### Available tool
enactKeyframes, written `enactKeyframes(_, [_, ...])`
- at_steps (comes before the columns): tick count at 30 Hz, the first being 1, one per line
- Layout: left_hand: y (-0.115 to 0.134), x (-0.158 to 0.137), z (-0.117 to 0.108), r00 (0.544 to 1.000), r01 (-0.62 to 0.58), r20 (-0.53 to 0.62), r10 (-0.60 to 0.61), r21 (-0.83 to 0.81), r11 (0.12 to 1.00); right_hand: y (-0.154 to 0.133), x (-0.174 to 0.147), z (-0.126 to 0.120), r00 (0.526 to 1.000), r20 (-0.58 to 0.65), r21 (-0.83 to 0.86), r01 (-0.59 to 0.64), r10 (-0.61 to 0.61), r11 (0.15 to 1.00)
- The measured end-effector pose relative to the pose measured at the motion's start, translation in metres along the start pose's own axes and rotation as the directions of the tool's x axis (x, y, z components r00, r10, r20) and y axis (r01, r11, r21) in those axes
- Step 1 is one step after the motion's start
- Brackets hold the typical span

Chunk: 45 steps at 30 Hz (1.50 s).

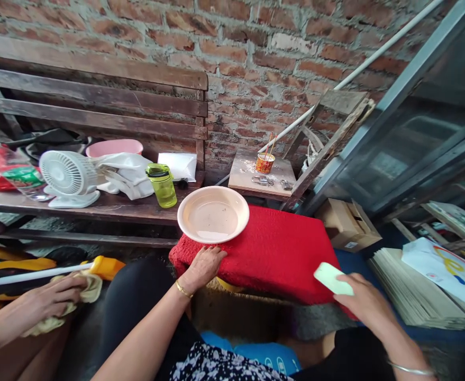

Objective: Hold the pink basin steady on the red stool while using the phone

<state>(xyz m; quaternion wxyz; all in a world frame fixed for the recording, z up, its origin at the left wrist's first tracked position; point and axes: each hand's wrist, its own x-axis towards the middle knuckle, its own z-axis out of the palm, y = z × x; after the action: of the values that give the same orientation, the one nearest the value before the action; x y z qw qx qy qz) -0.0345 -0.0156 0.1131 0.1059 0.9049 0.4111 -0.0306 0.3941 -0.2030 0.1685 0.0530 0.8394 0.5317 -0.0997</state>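
My left hand (203,269), with a gold bangle at the wrist, lies palm down on the near edge of a red cloth (283,248), fingers spread just below a basin. That pale pink basin (213,214) holds shallow water and stands on the cloth's left end. The cloth drapes over a low bench or table whose form is mostly hidden. At the cloth's right end, my right hand (365,301) grips a flat, pale green block (333,279) with rounded corners, perhaps soap or a brush back; its underside is hidden.
A co-worker's hand (57,299) at left holds a beige cloth beside a yellow-headed tool (106,268). The wooden bench (137,214) bears a white fan (67,174) and green bottle (162,185). Behind stands a small table (240,182); cardboard (399,288) is stacked right.
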Motion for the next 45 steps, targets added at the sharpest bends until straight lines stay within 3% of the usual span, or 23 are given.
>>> enactKeyframes(2, [0.002,0.002,0.001,1.0,-0.008,-0.018,0.009,0.008,1.0,-0.065,0.007,0.002,0.989,-0.006,0.168,0.144,-0.145,0.975])
enactKeyframes(5, [0.004,0.005,0.002,0.999,-0.035,-0.036,0.036,0.026,0.999,-0.15,0.021,0.013,0.94,-0.022,0.29,0.333,-0.341,0.897])
enactKeyframes(7, [0.004,0.007,0.005,0.997,-0.053,-0.048,0.055,0.03,0.998,-0.182,0.031,0.022,0.91,-0.023,0.308,0.4,-0.413,0.863])
enactKeyframes(9, [0.004,0.01,0.008,0.996,-0.062,-0.063,0.064,0.026,0.998,-0.189,0.039,0.029,0.906,-0.016,0.313,0.407,-0.423,0.858])
enactKeyframes(12, [0.004,0.013,0.015,0.993,-0.076,-0.087,0.077,0.016,0.997,-0.158,0.042,0.031,0.936,-0.006,0.315,0.336,-0.352,0.888])
enactKeyframes(17, [0.008,0.019,0.031,0.987,-0.117,-0.104,0.119,0.025,0.993,-0.033,0.024,0.022,0.998,-0.017,0.27,0.063,-0.061,0.961])
enactKeyframes(20, [0.012,0.023,0.039,0.982,-0.144,-0.114,0.148,0.04,0.989,0.048,0.006,0.022,0.984,-0.057,0.152,-0.158,0.168,0.976])
enactKeyframes(22, [0.015,0.026,0.041,0.982,-0.148,-0.108,0.153,0.048,0.988,0.089,-0.005,0.026,0.96,-0.108,0.036,-0.255,0.257,0.966])
enactKeyframes(24, [0.019,0.026,0.04,0.984,-0.151,-0.094,0.155,0.051,0.987,0.113,-0.009,0.031,0.941,-0.151,-0.023,-0.311,0.304,0.95])
enactKeyframes(26, [0.021,0.026,0.037,0.984,-0.157,-0.081,0.161,0.049,0.986,0.115,-0.006,0.036,0.938,-0.174,0.042,-0.298,0.301,0.954])
enactKeyframes(29, [0.02,0.023,0.035,0.984,-0.153,-0.086,0.156,0.04,0.987,0.079,0.012,0.038,0.966,-0.187,0.238,-0.131,0.178,0.962])
enactKeyframes(33, [0.013,0.019,0.034,0.988,-0.112,-0.1,0.114,0.026,0.993,-0.022,0.042,0.03,0.985,-0.154,0.341,0.123,-0.074,0.932])
enactKeyframes(37, [0.009,0.012,0.028,0.991,-0.088,-0.101,0.088,0.01,0.996,-0.134,0.064,0.02,0.947,-0.094,0.291,0.322,-0.307,0.901])
enactKeyframes(40, [0.007,0.009,0.022,0.992,-0.086,-0.097,0.087,0.006,0.996,-0.198,0.071,0.018,0.892,-0.069,0.221,0.449,-0.446,0.866])
enactKeyframes(43, [0.007,0.007,0.018,0.991,-0.095,-0.097,0.095,0.002,0.995,-0.223,0.073,0.02,0.84,-0.037,0.188,0.537,-0.541,0.822])
enactKeyframes(45, [0.008,0.008,0.016,0.99,-0.102,-0.094,0.101,-0.003,0.995,-0.212,0.075,0.023,0.839,-0.014,0.197,0.535,-0.543,0.822])
